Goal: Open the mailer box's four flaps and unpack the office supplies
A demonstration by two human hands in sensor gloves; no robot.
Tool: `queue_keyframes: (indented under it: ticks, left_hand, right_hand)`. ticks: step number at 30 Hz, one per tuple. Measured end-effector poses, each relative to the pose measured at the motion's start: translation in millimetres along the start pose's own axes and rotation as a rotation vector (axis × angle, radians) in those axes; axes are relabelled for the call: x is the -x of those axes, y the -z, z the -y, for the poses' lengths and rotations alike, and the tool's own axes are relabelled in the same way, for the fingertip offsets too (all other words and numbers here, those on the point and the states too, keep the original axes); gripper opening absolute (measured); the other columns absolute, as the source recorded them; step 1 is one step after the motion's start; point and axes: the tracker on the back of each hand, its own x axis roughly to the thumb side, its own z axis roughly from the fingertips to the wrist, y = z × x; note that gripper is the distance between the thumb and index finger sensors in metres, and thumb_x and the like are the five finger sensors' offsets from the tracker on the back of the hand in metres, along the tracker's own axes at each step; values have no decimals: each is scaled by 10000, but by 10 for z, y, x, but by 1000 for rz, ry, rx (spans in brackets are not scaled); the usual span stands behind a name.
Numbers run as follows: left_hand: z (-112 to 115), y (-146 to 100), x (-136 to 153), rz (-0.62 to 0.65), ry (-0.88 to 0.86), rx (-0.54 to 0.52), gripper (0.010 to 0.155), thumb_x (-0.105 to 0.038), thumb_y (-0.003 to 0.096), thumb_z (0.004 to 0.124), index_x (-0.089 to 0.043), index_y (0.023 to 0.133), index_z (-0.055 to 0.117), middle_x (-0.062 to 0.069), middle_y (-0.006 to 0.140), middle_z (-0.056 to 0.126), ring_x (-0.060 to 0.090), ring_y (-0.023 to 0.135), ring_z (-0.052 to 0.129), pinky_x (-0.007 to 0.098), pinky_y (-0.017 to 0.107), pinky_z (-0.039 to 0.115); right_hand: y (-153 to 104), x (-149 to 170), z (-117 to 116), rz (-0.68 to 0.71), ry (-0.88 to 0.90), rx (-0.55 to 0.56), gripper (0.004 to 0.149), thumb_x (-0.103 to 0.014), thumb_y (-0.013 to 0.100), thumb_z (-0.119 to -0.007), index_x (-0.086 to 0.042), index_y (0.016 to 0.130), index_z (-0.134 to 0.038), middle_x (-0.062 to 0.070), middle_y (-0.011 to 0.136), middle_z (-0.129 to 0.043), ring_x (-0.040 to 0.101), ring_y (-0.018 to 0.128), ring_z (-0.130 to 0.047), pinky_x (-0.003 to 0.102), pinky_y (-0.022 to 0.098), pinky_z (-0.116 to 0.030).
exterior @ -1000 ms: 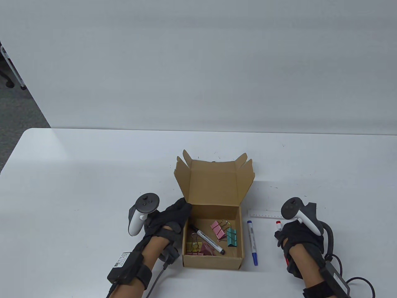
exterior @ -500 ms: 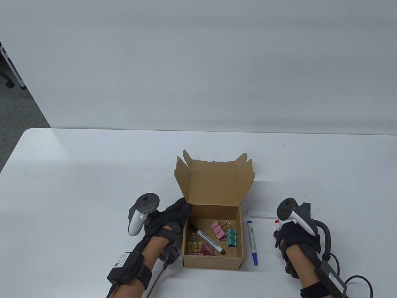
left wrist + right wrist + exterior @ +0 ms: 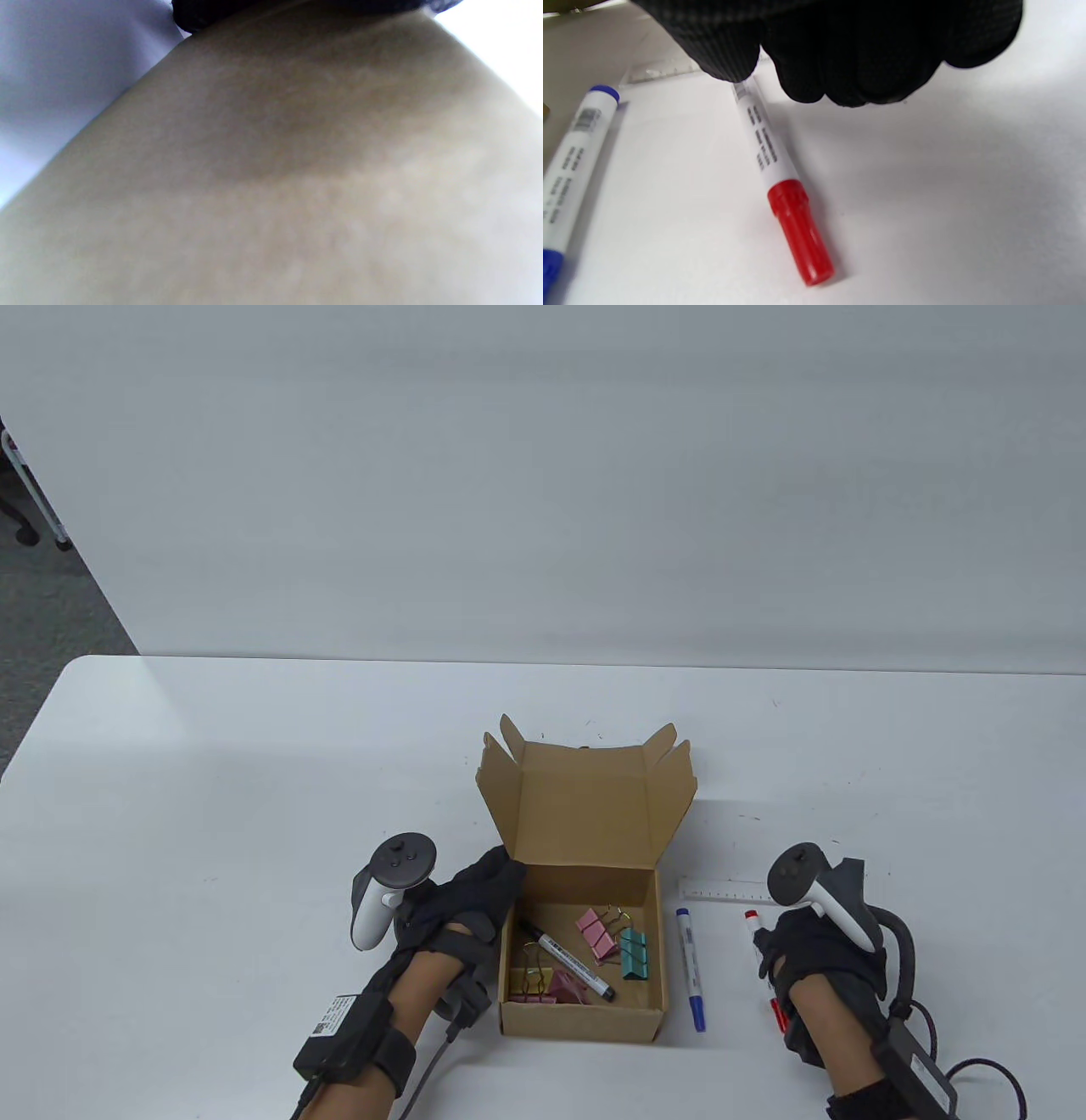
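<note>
The brown mailer box point(image 3: 585, 1022) stands open near the table's front edge, its lid upright at the back. Inside lie a black marker point(image 3: 568, 960) and pink point(image 3: 596, 935), teal point(image 3: 633, 954) and yellow point(image 3: 530, 980) binder clips. My left hand point(image 3: 475, 899) grips the box's left wall; the left wrist view is filled by blurred cardboard point(image 3: 297, 169). A red marker point(image 3: 772, 161) lies flat on the table right of the box. My right hand point(image 3: 818, 55) is curled over its far half, the thumb on the barrel. In the table view, the hand point(image 3: 785, 950) hides its middle.
A blue marker point(image 3: 690, 967) lies on the table between the box and the red marker. A clear ruler point(image 3: 721, 891) lies crosswise just behind both. White table point(image 3: 254, 780) stretches to the left and the back. Cables trail from both wrists at the front edge.
My right hand swayed left, then back right, and the red marker's cap end now shows at its wrist. The left hand and the box have not moved.
</note>
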Motion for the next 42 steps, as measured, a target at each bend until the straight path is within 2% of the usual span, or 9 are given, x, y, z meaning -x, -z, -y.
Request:
queue_keyframes:
  ticks: [7,16,21,26,30,34,38,42]
  left_hand:
    - [0,0,0,0,0,0,677,-635,631,587,-290,1188,415,148,1221,554,498,1109,517,653,818,311]
    - [0,0,0,0,0,0,677,-633,632,588,-287,1188,417,150,1220,555,500,1108,519,653,818,312]
    - [0,0,0,0,0,0,679,-635,631,587,-289,1189,414,149,1222,551,501,1108,519,654,818,311]
    - [0,0,0,0,0,0,677,-634,631,588,-289,1188,416,150,1222,552,500,1108,518,654,818,311]
    - [-1,0,1,-1,2,-1,678,-635,631,588,-290,1188,416,148,1222,553,499,1108,519,653,819,311]
    - [-1,0,0,-1,2,0,678,-635,632,587,-289,1189,414,149,1223,551,499,1110,516,653,818,309]
    - [0,1,1,0,1,0,677,-634,631,588,-289,1188,417,149,1222,554,500,1108,518,653,818,311]
    - [0,1,1,0,1,0,676,-635,631,588,-291,1188,416,148,1222,553,498,1109,519,653,819,312]
  right_hand:
    - [-128,42,131,60,78,80,496,-432,616,-792,-81,966,-770,169,914,-833,383,666,-872,557,506,-727]
    - [-240,43,211,169,162,76,559,-430,623,-784,-108,1058,-641,201,1075,-653,461,840,-786,630,566,-708]
    - [-312,-14,234,220,184,85,611,-425,626,-784,-119,1097,-544,207,1120,-547,483,884,-749,631,533,-753]
    - [-467,-108,377,319,217,145,603,-403,628,-794,-131,1101,-538,199,1125,-547,480,876,-774,580,476,-818]
    - [-685,-321,550,429,229,188,588,-390,629,-795,-129,1097,-551,190,1112,-582,473,871,-784,569,469,-824]
    - [-899,-697,615,511,126,192,582,-392,629,-797,-130,1094,-563,188,1113,-586,471,874,-783,567,470,-824]
    - [-1018,-1115,585,594,13,171,552,-372,627,-801,-132,1079,-593,172,1103,-615,457,878,-787,563,487,-815]
    - [-1033,-1505,479,659,-82,81,503,-338,620,-815,-132,1049,-649,149,1065,-695,424,870,-810,566,524,-790]
